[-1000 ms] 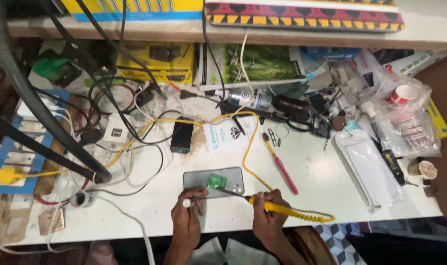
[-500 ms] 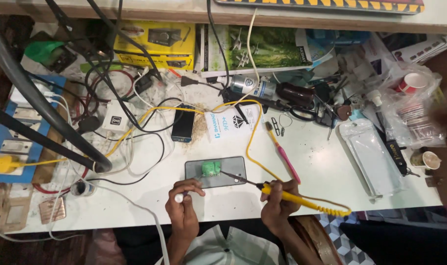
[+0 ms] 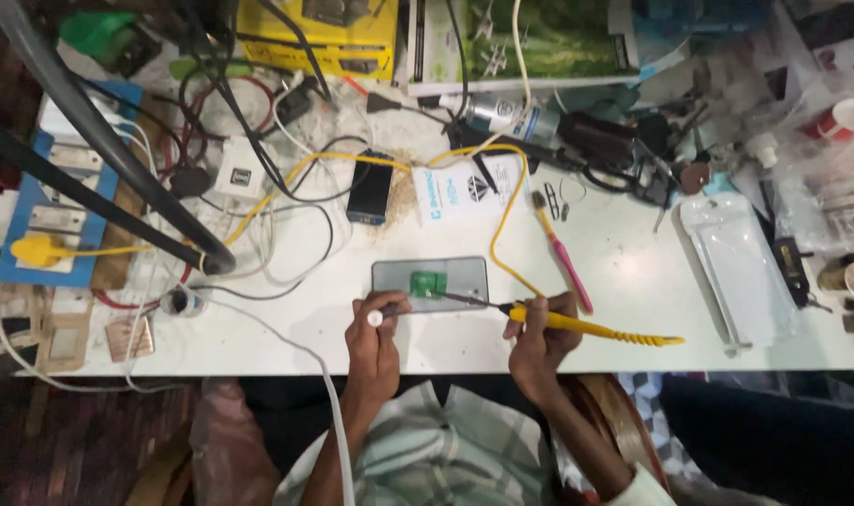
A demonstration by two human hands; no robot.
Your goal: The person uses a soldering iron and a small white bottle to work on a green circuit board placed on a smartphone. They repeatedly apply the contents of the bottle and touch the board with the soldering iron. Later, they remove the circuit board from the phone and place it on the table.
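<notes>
While the left hand pinches a thin tool steadying the green board at lower centre, the right hand's grip clenches a yellow soldering iron pen-like.

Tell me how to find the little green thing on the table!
Start at the white table and find the grey metal plate just above the two hands. The small green circuit board lies on that plate, under the tip of the yellow soldering iron. Nothing else there is green.
</notes>
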